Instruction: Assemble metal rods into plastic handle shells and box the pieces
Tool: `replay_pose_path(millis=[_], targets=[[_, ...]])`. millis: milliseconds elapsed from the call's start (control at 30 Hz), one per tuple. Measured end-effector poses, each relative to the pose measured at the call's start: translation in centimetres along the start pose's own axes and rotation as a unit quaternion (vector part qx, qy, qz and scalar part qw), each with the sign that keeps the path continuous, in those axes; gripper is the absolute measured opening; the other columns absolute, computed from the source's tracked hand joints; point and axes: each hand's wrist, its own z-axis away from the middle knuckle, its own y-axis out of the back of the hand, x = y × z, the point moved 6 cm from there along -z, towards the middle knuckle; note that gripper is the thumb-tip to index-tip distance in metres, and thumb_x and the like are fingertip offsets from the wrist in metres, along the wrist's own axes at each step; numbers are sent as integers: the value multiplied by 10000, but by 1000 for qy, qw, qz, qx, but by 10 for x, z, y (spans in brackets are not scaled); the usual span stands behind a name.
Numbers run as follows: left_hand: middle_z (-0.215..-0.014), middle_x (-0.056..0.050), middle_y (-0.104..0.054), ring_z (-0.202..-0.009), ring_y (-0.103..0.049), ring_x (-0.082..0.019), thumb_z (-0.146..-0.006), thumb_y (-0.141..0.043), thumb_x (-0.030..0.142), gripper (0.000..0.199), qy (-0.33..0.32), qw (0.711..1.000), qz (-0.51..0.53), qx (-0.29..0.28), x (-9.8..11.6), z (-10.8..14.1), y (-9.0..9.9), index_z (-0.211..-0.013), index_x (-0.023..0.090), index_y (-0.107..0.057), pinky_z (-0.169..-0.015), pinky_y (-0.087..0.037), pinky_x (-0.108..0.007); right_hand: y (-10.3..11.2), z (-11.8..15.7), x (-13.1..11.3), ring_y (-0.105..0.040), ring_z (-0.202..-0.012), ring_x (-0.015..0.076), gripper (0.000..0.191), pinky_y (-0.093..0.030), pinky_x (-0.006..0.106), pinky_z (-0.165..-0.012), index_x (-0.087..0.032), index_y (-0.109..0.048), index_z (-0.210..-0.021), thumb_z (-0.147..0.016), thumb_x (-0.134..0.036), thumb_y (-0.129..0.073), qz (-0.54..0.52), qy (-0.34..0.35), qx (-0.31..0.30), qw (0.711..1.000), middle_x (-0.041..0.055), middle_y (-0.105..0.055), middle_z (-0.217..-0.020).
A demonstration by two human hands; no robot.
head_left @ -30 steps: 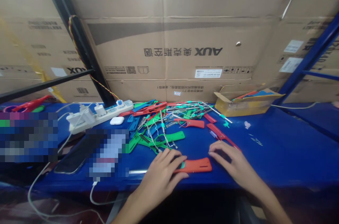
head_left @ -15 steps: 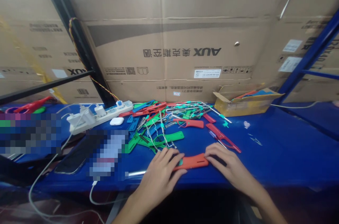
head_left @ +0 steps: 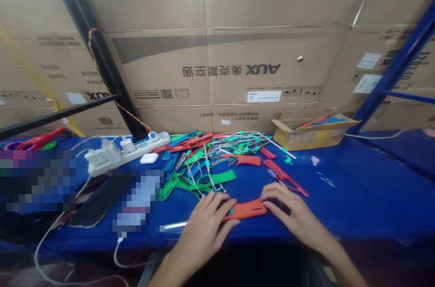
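My left hand (head_left: 205,228) and my right hand (head_left: 294,212) grip the opposite ends of a flat orange-red plastic piece (head_left: 245,210) on the blue table (head_left: 360,196). The fingers of both hands cover its ends. Just beyond the hands lies a tangled pile of green, red and blue plastic parts with thin wires and metal rods (head_left: 200,167). A red plastic strip with a metal rod (head_left: 284,178) lies close to my right hand. A short metal rod (head_left: 174,226) lies left of my left hand.
A white power strip (head_left: 125,153) with plugged-in chargers and a white earbud case (head_left: 148,158) stand left of the pile. A phone (head_left: 98,201) lies at the front left, partly pixelated. An open cardboard box of coloured parts (head_left: 312,137) stands at the back right. Large cardboard cartons form the back wall.
My right hand has moved left and now holds the right end of the orange-red piece. The piece has shifted slightly left and turned a little, and the view has tilted slightly.
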Motion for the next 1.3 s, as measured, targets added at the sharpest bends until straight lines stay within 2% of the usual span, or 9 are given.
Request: replay_pose_path(millis=[133, 333, 500, 733, 867, 967, 1033, 1133, 1300], targets=[[-1281, -90, -644, -1152, -617, -288, -1025, -574, 365, 358, 0, 1000, -1, -1, 0, 0, 0, -1362, 246, -600, -990, -535, -474, 3, 0, 6, -663, -1052, 212, 181, -521, 331, -952, -249, -666, -1019, -1036, -347, -515, -6, -14, 26, 1000, 64, -678, -1100], [-1286, -82, -638, -1159, -613, -294, -1022, -581, 358, 361, 9, 1000, 4, -17, -1, -2, -2, -1365, 246, -590, -998, -530, -503, 16, 4, 31, -638, -1042, 273, 199, -491, 432, -924, -248, -638, -1053, -1037, -381, -491, 126, -57, 194, 971, 84, -688, -1093], [-1289, -89, -635, -1161, -607, -295, -1023, -579, 357, 363, 10, 1000, 5, -22, 0, -2, -1, -1367, 239, -587, -999, -527, -502, 7, 5, 41, -629, -974, 329, 321, -463, 443, -745, -234, -597, -1188, -1048, -447, -402, 295, -95, 179, 934, 116, -690, -1146], [-1282, -92, -637, -1150, -610, -295, -1022, -583, 351, 363, 6, 1000, -1, -19, 0, -1, -1, -1365, 232, -589, -985, -533, -501, 2, 3, 45, -673, -885, 291, 346, -481, 401, -714, -216, -657, -1114, -1062, -405, -372, 349, -75, 156, 921, 113, -712, -995], [-1286, -89, -638, -1166, -606, -295, -1026, -574, 351, 359, 7, 1000, -6, -18, 0, -1, -2, -1366, 238, -591, -1001, -526, -504, 3, 1, 42, -715, -886, 267, 373, -533, 379, -724, -218, -660, -1033, -1076, -387, -331, 263, -68, 165, 948, 104, -706, -973], [-1287, -91, -638, -1166, -609, -295, -1029, -565, 362, 362, 5, 1000, -6, -17, 0, -1, -2, -1367, 235, -592, -1002, -528, -506, 12, 3, 28, -721, -788, 225, 255, -572, 349, -688, -218, -579, -1128, -1053, -420, -443, 100, -68, 252, 960, 87, -711, -950], [-1285, -91, -640, -1163, -611, -297, -1028, -566, 361, 361, 5, 1000, -7, -18, 0, -1, -2, -1364, 232, -595, -999, -531, -507, 19, 6, 16, -709, -693, 177, 264, -581, 317, -632, -232, -494, -1256, -1036, -375, -521, -26, -61, 331, 941, 79, -727, -1003], [-1286, -93, -641, -1165, -611, -295, -1029, -563, 362, 363, 3, 1000, -9, -17, -1, -2, -2, -1367, 233, -594, -1000, -533, -499, 24, 9, -3, -709, -654, 129, 530, -576, 279, -568, -333, -311, -1467, -1017, -233, -574, -146, 1, 416, 898, 82, -703, -1186], [-1286, -94, -640, -1158, -609, -298, -1027, -567, 365, 379, 0, 1000, -13, -18, -1, -1, -4, -1383, 237, -585, -988, -538, -501, 18, 9, -18, -714, -679, 105, 619, -623, 287, -609, -386, -364, -1511, -1006, -54, -497, -162, 132, 408, 889, 21, -681, -1093]])
